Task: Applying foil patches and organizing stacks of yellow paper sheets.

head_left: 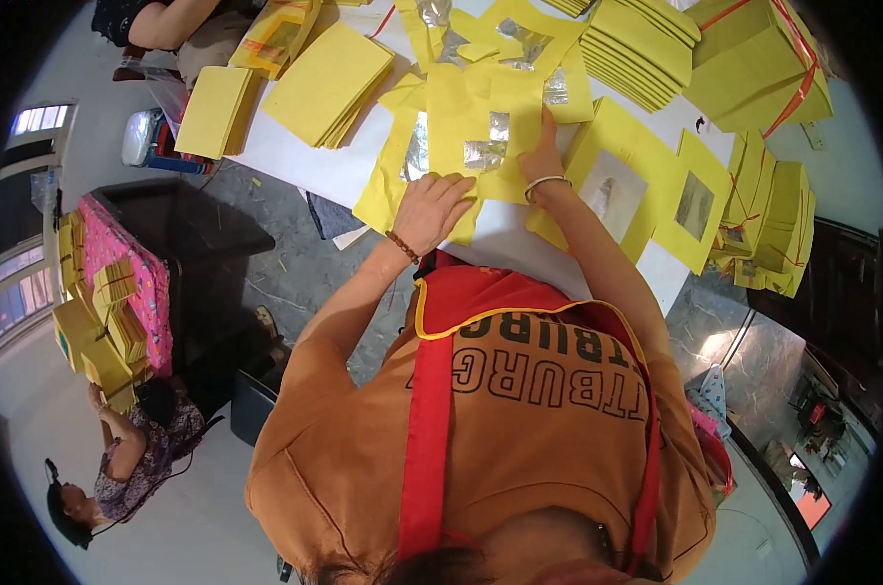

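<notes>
Head view: the left hand (431, 210) is lying flat, fingers spread and unclenched, pressing a yellow paper sheet (456, 127) with a silver foil square (486, 153) just beyond its fingertips; the right hand (542, 156) is pinning the same sheet's right edge, grasping nothing, beside foil-centred sheets (612, 190).

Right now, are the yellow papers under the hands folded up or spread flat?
Spread flat: yellow sheets lie overlapping on the white table.
</notes>
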The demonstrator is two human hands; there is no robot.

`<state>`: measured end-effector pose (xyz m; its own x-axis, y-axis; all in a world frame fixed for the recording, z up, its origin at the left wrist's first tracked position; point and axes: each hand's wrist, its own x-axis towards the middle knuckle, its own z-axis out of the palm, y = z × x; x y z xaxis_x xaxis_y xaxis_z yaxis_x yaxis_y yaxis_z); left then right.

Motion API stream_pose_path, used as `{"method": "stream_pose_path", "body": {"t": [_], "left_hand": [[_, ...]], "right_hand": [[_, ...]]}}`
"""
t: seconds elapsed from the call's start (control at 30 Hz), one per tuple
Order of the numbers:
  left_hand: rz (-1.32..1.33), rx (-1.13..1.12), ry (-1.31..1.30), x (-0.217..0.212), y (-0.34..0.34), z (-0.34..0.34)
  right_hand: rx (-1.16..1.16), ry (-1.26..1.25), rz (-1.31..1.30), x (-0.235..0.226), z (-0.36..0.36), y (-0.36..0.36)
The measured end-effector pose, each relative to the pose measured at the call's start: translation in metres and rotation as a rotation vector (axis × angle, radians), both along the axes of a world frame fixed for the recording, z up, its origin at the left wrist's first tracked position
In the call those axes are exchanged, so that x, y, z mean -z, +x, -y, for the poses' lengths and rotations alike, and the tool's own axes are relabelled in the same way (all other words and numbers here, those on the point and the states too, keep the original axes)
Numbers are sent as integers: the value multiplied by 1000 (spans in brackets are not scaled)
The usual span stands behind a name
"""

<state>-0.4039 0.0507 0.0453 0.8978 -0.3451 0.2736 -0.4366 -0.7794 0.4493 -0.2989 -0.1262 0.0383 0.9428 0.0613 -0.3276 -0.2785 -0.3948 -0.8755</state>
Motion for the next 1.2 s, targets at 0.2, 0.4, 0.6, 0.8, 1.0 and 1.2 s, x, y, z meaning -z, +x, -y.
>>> {"method": "stream_pose_path", "body": {"t": [0.2, 0.4, 0.6, 0.8, 1.0, 1.2], "left_hand": [[-97, -97, -86, -1, 13, 8], [-297, -170, -320, 6, 15, -2], [-502, -188, -411, 2, 19, -3], [-57, -24, -42, 5, 11, 4], [-100, -103, -79, 9, 8, 4], [-31, 30, 128, 6, 12, 6]], "right_hand": [[-13, -172, 28, -3, 0, -2], [-76, -254, 66, 3, 0, -6], [-174, -299, 113, 3, -1, -13], [-190, -343, 133, 9, -1, -13], [-173, -331, 155, 6, -6, -22], [-157, -372, 206, 16, -8, -20]]}}
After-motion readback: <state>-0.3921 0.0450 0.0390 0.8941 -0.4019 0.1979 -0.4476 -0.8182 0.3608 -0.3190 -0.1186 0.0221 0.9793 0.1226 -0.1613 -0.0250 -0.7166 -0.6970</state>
